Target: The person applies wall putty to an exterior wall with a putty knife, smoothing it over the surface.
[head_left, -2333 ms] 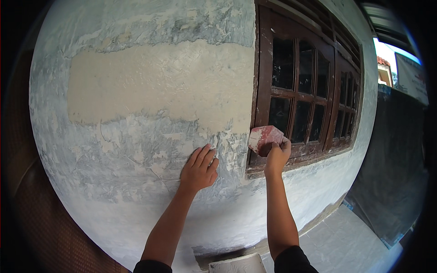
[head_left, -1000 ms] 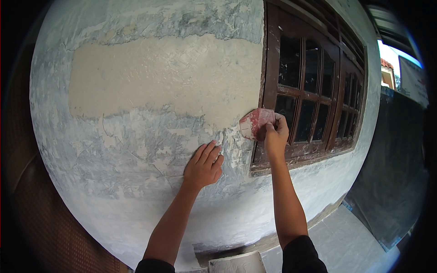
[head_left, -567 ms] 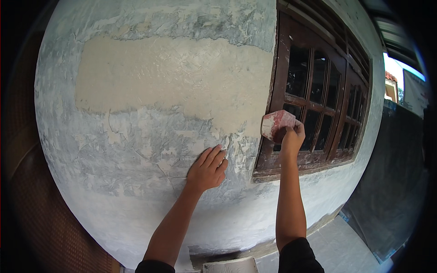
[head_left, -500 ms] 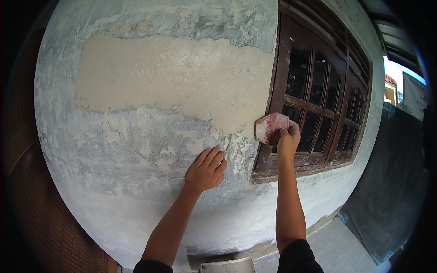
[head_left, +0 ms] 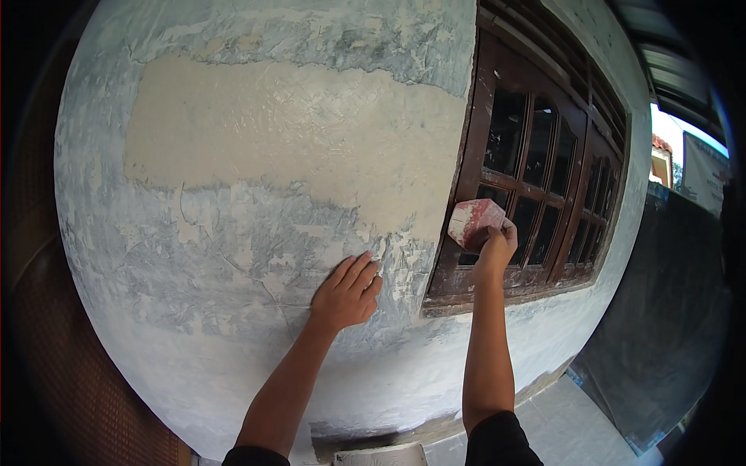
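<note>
1. Grey-and-white mottled plaster wall (head_left: pixel 225 256), 9 o'clock from the view's middle: bears a glossy beige, roughly rectangular patch of filler (head_left: pixel 280 132) at 11 o'clock.
2. Left hand (head_left: pixel 347 293), 7 o'clock, near the middle: released, fingers extended and laid against the wall below the patch; nothing seen in it.
3. Red, flat, many-sided scraper (head_left: pixel 472 220), smeared whitish, 3 o'clock: located in front of the window's lower-left part; contact there cannot be determined.
4. Right hand (head_left: pixel 497 247), 3 o'clock: grasping the scraper's lower-right side between thumb and fingers. Judged best practice: low blade angle, light even pressure, patch's ragged lower edge feathered, filler kept off the woodwork.
5. Dark brown wooden window with glass panes (head_left: pixel 536 189), 2 o'clock: pale spots on the frame.
6. Pale banner (head_left: pixel 705 175), 3 o'clock, far rim: marks resembling lettering, illegible. No brand or label readable elsewhere.
</note>
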`<state>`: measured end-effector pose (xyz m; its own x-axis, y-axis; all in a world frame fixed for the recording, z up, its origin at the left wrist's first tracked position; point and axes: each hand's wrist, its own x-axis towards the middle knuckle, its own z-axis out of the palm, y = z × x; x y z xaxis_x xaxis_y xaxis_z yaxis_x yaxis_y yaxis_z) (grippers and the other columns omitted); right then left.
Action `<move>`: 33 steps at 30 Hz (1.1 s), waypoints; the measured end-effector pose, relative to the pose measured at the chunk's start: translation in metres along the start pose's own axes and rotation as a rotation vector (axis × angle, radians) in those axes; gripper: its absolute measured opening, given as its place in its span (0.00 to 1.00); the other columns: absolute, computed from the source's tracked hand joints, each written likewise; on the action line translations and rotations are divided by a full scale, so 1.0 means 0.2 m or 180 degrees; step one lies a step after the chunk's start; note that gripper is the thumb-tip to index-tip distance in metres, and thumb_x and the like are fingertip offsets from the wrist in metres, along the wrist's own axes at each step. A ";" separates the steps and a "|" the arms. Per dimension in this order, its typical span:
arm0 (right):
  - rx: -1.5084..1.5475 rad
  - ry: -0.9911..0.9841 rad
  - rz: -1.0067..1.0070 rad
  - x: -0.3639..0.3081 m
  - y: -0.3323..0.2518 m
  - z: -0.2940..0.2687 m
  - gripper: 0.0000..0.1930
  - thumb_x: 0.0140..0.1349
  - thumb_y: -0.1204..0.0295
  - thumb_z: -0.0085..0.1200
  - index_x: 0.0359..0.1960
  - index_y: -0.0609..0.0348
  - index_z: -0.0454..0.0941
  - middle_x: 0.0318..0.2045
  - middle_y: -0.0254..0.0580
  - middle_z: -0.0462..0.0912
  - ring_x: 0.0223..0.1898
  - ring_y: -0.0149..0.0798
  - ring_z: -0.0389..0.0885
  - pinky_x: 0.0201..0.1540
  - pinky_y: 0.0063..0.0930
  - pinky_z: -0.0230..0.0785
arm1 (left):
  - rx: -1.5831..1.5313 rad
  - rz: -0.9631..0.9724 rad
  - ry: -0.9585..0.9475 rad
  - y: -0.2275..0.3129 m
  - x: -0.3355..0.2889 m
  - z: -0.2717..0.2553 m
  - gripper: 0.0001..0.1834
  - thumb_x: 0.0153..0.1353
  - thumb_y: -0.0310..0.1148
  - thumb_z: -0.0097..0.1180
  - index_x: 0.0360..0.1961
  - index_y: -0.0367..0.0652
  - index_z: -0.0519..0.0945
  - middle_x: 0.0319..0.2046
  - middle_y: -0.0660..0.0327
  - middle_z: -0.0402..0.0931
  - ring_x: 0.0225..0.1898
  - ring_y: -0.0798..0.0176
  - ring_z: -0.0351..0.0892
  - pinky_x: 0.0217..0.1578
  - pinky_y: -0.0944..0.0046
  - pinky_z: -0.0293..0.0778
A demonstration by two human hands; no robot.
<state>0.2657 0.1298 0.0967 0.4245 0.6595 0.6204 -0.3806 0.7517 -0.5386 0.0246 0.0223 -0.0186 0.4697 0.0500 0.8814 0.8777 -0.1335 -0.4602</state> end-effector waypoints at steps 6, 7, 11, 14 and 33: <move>-0.0332 -0.0030 -0.0090 0.01 0.01 0.02 0.12 0.59 0.83 0.48 0.44 0.66 0.75 0.36 0.39 0.79 0.37 0.29 0.75 0.45 0.21 0.66 | -0.0020 0.0014 0.0016 0.00 0.01 -0.01 0.12 0.54 0.32 0.52 0.40 0.43 0.77 0.51 0.55 0.76 0.61 0.51 0.71 0.63 0.50 0.66; -0.0327 -0.0038 -0.0093 0.01 0.00 0.01 0.12 0.59 0.83 0.48 0.44 0.66 0.75 0.36 0.39 0.79 0.37 0.29 0.75 0.45 0.21 0.66 | -0.0029 0.0015 0.0019 0.00 0.01 -0.01 0.12 0.55 0.32 0.52 0.40 0.43 0.77 0.51 0.55 0.76 0.61 0.51 0.71 0.63 0.50 0.66; -0.0196 -0.0269 -0.0149 -0.03 -0.01 0.05 0.11 0.58 0.83 0.47 0.43 0.66 0.75 0.37 0.40 0.79 0.38 0.31 0.76 0.47 0.24 0.67 | -0.0033 0.0028 0.0012 0.00 0.01 -0.01 0.12 0.54 0.31 0.52 0.41 0.43 0.77 0.51 0.54 0.76 0.61 0.51 0.71 0.62 0.49 0.67; -0.0437 -0.0195 -0.0255 -0.02 -0.05 0.06 0.12 0.58 0.83 0.45 0.43 0.66 0.74 0.38 0.41 0.79 0.40 0.32 0.78 0.48 0.25 0.69 | -0.0063 -0.0019 -0.0049 -0.01 0.01 -0.02 0.12 0.54 0.31 0.52 0.40 0.43 0.78 0.50 0.55 0.76 0.61 0.51 0.71 0.62 0.50 0.67; 0.0147 0.0364 0.0300 -0.15 0.09 -0.08 0.09 0.61 0.82 0.47 0.43 0.63 0.74 0.35 0.37 0.78 0.33 0.27 0.75 0.35 0.21 0.66 | 0.0152 0.0012 -0.0115 0.00 0.00 -0.01 0.13 0.56 0.36 0.53 0.41 0.46 0.79 0.53 0.57 0.75 0.63 0.54 0.68 0.65 0.52 0.64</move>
<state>0.2598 0.1240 0.0591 0.4750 0.7257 0.4978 -0.4594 0.6869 -0.5631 0.0246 0.0204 -0.0176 0.4755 0.0854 0.8755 0.8790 -0.0866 -0.4690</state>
